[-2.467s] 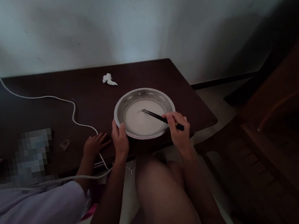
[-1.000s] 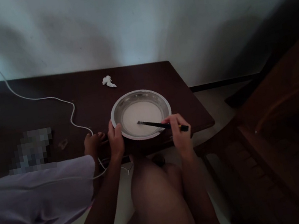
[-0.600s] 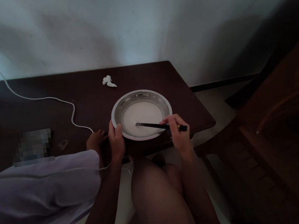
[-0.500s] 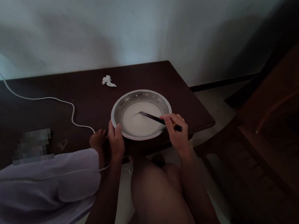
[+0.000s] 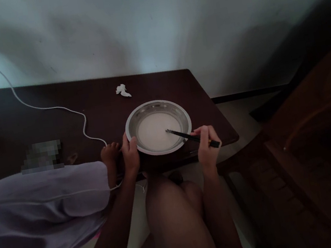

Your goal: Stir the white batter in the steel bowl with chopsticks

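Note:
A round steel plate (image 5: pixel 155 107) with a white layer in it sits near the front right corner of a dark wooden table (image 5: pixel 56 122). My left hand (image 5: pixel 130 155) grips the plate's near left rim, fingers curled over the edge. My right hand (image 5: pixel 207 145) is closed round dark chopsticks (image 5: pixel 187 136), whose tips rest in the white layer at the plate's right side.
Another person in a pale sleeve (image 5: pixel 41 218) leans in from the left, their hand (image 5: pixel 109 152) on the table edge beside mine. A white cable (image 5: pixel 54 108) snakes across the table. A crumpled white scrap (image 5: pixel 123 90) lies behind the plate. A wooden chair (image 5: pixel 309 137) stands on the right.
The chopstick tips have swept round inside the plate, from its left to its right side, and my right hand has shifted right. The other person's sleeve has leaned further in.

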`<state>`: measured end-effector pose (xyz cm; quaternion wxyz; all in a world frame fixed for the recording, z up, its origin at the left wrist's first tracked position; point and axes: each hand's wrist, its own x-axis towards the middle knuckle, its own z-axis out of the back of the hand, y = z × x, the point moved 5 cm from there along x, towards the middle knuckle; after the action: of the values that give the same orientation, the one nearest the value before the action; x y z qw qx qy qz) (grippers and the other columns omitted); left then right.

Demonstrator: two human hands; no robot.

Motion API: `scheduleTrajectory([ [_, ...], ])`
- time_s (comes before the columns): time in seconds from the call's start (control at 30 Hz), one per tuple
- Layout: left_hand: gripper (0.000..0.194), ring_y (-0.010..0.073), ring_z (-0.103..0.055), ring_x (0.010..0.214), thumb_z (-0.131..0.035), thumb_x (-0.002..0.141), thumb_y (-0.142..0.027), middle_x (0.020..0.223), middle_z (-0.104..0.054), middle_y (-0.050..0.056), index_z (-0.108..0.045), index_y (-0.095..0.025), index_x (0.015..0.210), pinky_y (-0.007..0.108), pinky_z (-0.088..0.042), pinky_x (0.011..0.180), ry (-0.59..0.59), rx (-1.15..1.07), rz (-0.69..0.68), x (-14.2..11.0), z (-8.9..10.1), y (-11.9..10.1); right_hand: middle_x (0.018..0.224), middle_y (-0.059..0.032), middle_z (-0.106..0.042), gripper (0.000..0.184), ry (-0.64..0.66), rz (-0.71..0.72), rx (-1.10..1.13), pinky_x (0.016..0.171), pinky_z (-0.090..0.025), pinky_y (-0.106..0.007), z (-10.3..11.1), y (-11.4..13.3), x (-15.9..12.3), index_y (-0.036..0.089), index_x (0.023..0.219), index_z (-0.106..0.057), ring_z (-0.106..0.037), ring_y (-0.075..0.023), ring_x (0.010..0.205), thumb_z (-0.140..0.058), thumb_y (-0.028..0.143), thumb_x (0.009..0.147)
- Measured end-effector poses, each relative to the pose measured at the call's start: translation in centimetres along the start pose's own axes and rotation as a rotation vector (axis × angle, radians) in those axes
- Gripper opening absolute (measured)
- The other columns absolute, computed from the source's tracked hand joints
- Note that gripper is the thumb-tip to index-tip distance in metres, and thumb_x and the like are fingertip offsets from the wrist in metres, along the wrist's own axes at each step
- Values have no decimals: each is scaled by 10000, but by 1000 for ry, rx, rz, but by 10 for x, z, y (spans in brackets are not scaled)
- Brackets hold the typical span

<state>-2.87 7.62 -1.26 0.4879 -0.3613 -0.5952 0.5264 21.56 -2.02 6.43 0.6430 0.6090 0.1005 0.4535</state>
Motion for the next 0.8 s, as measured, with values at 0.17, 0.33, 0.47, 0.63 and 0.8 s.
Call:
scheduleTrajectory([
  [0.17, 370, 275, -598, 1130, -538, 822, -387, 1102, -693, 84, -674, -194, 1106, 389, -452, 1035, 9, -1, 8, 0, 1, 0, 831, -11, -748, 349, 205, 49, 39, 831, -438, -326, -15, 6, -2, 232, 814, -679, -653, -161, 826, -439, 424, 980],
  [0.33, 387, 274, -609, 1111, -526, 819, -375, 1082, -700, 82, -669, -183, 1123, 397, -444, 1040, 33, -29, 4, -1, -1, -1, 839, -20, -748, 343, 41, 58, -67, 846, -425, -331, -5, 5, 0, 228, 827, -674, -633, -163, 825, -438, 425, 981],
  [0.47, 386, 271, -603, 1112, -533, 813, -375, 1091, -701, 78, -672, -190, 1122, 382, -454, 1032, 36, -26, -1, -1, -1, -2, 736, 2, -715, 395, 84, -9, 57, 801, -446, -320, -6, 4, -1, 224, 783, -639, -648, -155, 756, -385, 440, 996],
  [0.63, 402, 269, -603, 1123, -528, 820, -378, 1127, -692, 81, -666, -190, 1147, 382, -453, 1041, 18, -17, 3, 0, 0, 1, 900, -24, -765, 326, 163, 75, -49, 865, -424, -342, -12, 7, 0, 235, 846, -700, -652, -172, 881, -471, 433, 966],
  [0.8, 422, 266, -600, 1144, -526, 834, -389, 1159, -688, 87, -647, -179, 1179, 376, -444, 1047, 37, -18, -1, -1, 0, 1, 687, 9, -689, 395, -64, -9, 60, 778, -440, -328, 5, 1, -1, 227, 809, -646, -639, -161, 715, -379, 450, 997],
])
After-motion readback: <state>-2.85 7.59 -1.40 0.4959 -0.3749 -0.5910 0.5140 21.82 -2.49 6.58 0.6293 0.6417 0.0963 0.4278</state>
